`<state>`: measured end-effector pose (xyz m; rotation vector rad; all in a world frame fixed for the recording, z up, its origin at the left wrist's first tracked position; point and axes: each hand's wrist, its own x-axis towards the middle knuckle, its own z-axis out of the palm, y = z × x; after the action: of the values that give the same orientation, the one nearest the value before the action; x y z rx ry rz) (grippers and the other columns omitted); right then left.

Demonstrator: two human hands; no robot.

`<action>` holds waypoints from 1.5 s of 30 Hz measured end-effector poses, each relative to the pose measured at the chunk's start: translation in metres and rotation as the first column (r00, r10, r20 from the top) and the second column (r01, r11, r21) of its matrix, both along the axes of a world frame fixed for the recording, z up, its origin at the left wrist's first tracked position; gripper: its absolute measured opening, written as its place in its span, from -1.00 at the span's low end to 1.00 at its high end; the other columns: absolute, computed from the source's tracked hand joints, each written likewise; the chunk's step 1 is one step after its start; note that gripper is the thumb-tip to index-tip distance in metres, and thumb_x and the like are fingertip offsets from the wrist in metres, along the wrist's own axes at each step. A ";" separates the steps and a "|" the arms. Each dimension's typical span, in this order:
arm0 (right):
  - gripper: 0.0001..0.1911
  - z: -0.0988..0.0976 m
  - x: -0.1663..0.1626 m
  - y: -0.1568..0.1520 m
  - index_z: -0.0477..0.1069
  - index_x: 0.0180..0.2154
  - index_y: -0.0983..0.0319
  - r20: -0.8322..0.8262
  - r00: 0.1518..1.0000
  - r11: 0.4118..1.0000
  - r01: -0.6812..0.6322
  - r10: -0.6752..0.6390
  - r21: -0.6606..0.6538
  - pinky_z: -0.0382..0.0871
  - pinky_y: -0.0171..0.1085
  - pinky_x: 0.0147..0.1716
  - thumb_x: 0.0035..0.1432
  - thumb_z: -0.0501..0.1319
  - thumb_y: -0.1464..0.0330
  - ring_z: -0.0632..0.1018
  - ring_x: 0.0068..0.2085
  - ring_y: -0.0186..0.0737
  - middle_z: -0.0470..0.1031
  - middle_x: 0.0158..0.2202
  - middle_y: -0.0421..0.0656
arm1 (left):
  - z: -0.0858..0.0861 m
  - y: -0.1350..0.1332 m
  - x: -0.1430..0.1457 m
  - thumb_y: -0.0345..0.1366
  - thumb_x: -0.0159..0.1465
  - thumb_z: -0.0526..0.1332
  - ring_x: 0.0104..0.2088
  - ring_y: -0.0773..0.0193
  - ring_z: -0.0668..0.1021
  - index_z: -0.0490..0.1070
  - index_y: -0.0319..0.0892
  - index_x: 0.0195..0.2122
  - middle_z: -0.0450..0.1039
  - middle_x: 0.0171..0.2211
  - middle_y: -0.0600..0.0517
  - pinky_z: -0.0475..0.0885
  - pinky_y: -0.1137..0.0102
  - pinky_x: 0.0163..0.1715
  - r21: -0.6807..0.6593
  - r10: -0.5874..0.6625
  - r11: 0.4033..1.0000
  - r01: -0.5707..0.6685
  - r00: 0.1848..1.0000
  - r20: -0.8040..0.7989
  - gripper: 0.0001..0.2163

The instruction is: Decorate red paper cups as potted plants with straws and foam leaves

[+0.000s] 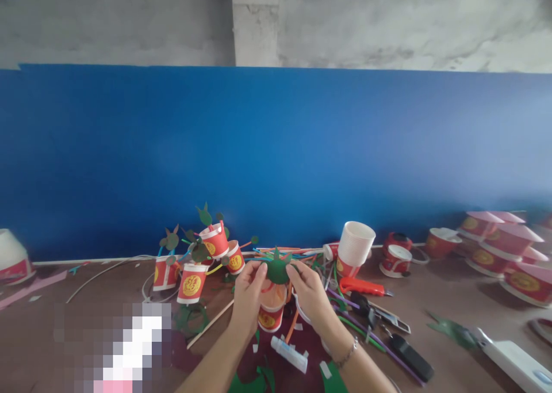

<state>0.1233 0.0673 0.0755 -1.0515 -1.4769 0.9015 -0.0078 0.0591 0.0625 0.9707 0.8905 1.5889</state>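
Observation:
My left hand (250, 295) and my right hand (308, 289) pinch a green paper cutout (278, 271) with pointed tips from its two sides. The cutout is held just above a red and white paper cup (271, 318); whether the two touch I cannot tell. An orange strip (292, 324) slants down beside the cup. Just below the cup lies a small white and blue tube (290, 354). Under it are dark red paper (259, 358) and green paper scraps (334, 381).
Left of my hands stand several decorated paper cups (191, 283). To the right are a stack of white cups (357, 242), an orange utility knife (362, 286), keys with a black fob (409, 355) and scissors (466, 335). Pink-topped cups (513, 237) stand far right. A blue wall panel (276, 151) bounds the table.

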 end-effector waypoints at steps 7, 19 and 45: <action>-0.64 0.002 -0.004 -0.004 0.30 -0.47 0.24 0.005 0.999 0.998 0.053 -0.053 -0.037 0.19 -0.34 -0.47 0.17 0.06 0.10 0.29 -0.47 -0.29 0.30 -0.54 -0.22 | -0.006 -0.011 0.012 -0.11 0.23 0.17 -0.38 0.31 0.46 0.36 -0.18 -0.34 0.40 -0.43 0.09 0.37 0.44 -0.30 0.012 0.104 0.995 -0.103 0.992 -0.067 -0.78; -0.71 0.001 -0.011 -0.010 0.23 -0.49 0.19 0.188 0.964 0.982 0.177 -0.186 0.063 0.22 -0.33 -0.49 0.21 -0.03 0.20 0.37 -0.52 -0.26 0.35 -0.57 -0.21 | -0.010 -0.015 0.014 0.03 0.18 0.15 -0.44 0.28 0.45 0.37 -0.16 -0.33 0.40 -0.46 0.07 0.37 0.43 -0.39 0.015 0.232 0.972 -0.234 0.950 -0.209 -0.68; -0.73 0.009 -0.010 -0.013 0.28 -0.41 0.23 0.006 0.993 0.990 0.116 -0.116 -0.078 0.29 -0.32 -0.51 0.06 0.18 0.15 0.39 -0.50 -0.27 0.37 -0.54 -0.23 | -0.014 -0.016 0.013 -0.11 0.17 0.23 -0.18 0.12 0.53 0.47 -0.20 -0.24 0.52 -0.23 -0.07 0.41 0.29 -0.13 0.028 0.237 0.972 -0.235 0.957 -0.169 -0.74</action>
<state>0.1132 0.0543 0.0841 -1.1839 -1.3762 0.8816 0.0049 0.0432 0.0481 1.0490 1.1555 1.7282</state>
